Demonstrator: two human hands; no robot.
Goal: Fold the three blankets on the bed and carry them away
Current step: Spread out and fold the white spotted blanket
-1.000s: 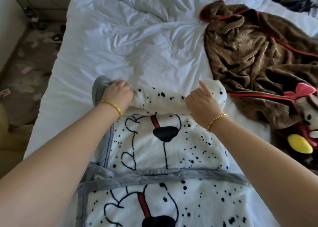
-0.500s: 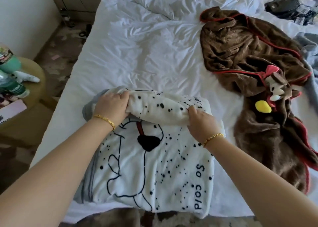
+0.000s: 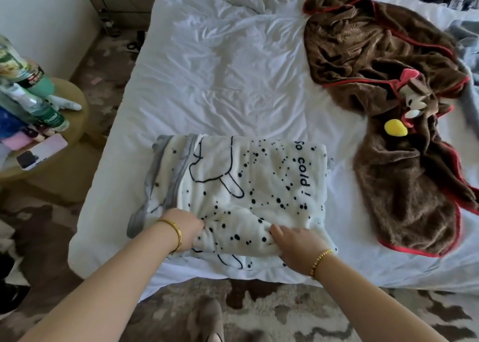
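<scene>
Spotted blanket (image 3: 241, 186): white with black dots and grey trim, folded into a thick rectangle at the lower centre of the frame, near the bed's (image 3: 220, 69) front edge.
Left hand (image 3: 185, 229): fingers curled into the near fold, gripping it.
Right hand (image 3: 298, 240): fingers curled on the same fold (thumb on top), gripping it.
Brown blanket (image 3: 388, 95): red-edged, crumpled, at the right of the frame.
Round stool (image 3: 64, 144): left edge, carrying bottles and a phone.

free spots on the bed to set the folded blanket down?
Bare sheet beyond the spotted blanket, left of the brown blanket. Narrow strip between those two blankets. Bed's right side and the stool are crowded.
</scene>
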